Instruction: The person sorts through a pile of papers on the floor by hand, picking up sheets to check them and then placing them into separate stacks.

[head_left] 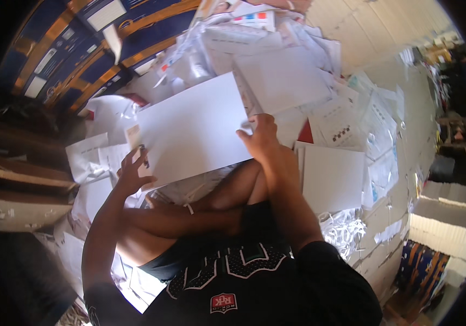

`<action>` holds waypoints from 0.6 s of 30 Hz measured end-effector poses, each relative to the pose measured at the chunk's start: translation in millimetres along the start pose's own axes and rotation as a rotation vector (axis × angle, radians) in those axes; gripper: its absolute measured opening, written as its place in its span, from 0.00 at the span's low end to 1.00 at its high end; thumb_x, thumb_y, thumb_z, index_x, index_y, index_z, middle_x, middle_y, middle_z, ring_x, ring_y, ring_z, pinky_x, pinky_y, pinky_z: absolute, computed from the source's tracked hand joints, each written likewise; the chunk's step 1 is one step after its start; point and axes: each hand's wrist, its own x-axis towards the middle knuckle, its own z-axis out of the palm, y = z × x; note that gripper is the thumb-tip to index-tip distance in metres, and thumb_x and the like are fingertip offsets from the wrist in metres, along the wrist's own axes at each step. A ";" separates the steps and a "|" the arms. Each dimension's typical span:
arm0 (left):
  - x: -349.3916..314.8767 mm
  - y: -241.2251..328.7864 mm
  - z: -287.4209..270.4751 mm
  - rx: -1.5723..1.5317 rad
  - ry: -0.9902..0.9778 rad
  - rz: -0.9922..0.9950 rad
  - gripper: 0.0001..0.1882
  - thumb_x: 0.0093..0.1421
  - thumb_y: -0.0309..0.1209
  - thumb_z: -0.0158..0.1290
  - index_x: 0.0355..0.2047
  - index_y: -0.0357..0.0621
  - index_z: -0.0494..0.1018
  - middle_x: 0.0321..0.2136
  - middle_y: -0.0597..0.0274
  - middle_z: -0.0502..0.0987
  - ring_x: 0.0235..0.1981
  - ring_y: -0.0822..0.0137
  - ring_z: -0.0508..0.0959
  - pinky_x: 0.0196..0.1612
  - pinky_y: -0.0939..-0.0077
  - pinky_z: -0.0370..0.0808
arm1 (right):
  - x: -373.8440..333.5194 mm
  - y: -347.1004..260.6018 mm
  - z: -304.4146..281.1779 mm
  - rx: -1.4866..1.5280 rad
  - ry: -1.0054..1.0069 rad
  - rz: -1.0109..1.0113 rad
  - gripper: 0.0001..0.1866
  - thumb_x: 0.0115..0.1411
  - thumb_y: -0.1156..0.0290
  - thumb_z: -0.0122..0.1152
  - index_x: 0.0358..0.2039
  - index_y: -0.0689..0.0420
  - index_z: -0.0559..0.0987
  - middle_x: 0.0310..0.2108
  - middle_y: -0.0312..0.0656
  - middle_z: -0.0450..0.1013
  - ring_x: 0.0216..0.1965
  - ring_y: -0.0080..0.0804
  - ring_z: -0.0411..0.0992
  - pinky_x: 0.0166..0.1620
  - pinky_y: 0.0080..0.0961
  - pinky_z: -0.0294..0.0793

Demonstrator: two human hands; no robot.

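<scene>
A person sitting cross-legged grasps a large, flat, rectangular block of plain white paper (195, 130) by its two short sides, the left hand (133, 173) closed on the left edge and the right hand (261, 136) on the right edge, so that it lies slightly tilted above the crossed legs (211, 217). Beyond it spreads a heap of loose, crumpled white paper and wrapping (238, 41), while a smaller rectangular white paper stack (333, 176) lies beside the right forearm and dark blue cartons with orange-brown bands (75, 51) stand at the upper left.
</scene>
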 end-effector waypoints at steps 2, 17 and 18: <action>8.9 -0.6 3.6 0.020 0.012 0.026 0.54 0.39 0.55 0.69 0.67 0.68 0.57 0.66 0.54 0.49 0.67 0.46 0.49 0.62 0.38 0.52 | -14.6 1.8 4.3 0.094 -0.175 0.038 0.40 0.51 0.58 0.70 0.58 0.65 0.62 0.56 0.64 0.62 0.56 0.59 0.64 0.58 0.44 0.66; -17.7 -16.0 -8.9 0.334 -0.037 0.071 0.53 0.41 0.51 0.70 0.67 0.68 0.56 0.65 0.50 0.56 0.65 0.46 0.57 0.61 0.42 0.57 | -17.5 7.9 -72.8 0.812 -0.420 0.214 0.26 0.53 0.64 0.68 0.50 0.63 0.74 0.39 0.42 0.76 0.40 0.31 0.72 0.47 0.27 0.70; -33.2 -12.5 -29.3 0.341 0.004 0.027 0.53 0.43 0.49 0.69 0.68 0.64 0.55 0.63 0.48 0.60 0.64 0.47 0.60 0.62 0.45 0.57 | -33.7 42.4 -92.2 0.947 -0.419 0.319 0.22 0.55 0.67 0.64 0.48 0.64 0.74 0.39 0.45 0.76 0.40 0.35 0.74 0.46 0.31 0.74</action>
